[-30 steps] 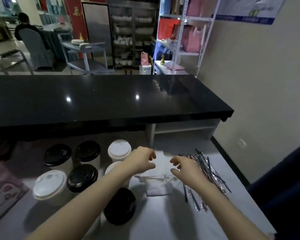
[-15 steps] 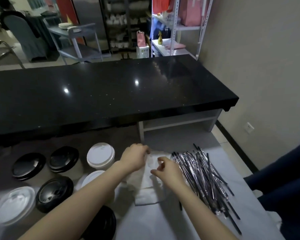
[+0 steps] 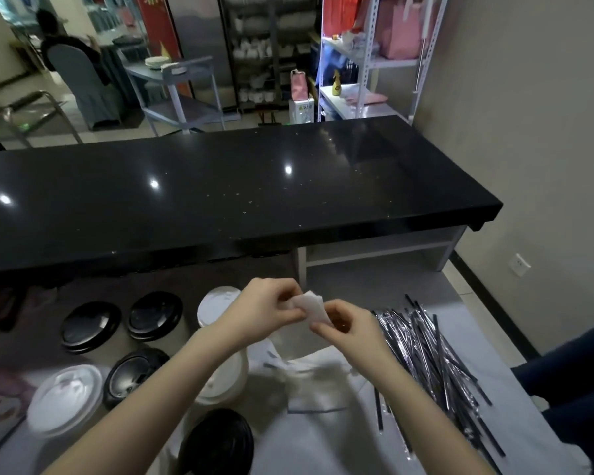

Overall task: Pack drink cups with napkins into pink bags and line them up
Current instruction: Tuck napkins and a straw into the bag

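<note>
Since half a second earlier both hands had lifted off the napkin pile (image 3: 316,382). Left hand (image 3: 268,313) and right hand (image 3: 350,330) each pinched one white napkin (image 3: 311,305), each grip clenched on its edges. It was held above the table (image 3: 323,447), right of the lidded cups (image 3: 155,315). Wrapped straws (image 3: 426,354) lay to the right, unmoved.
</note>
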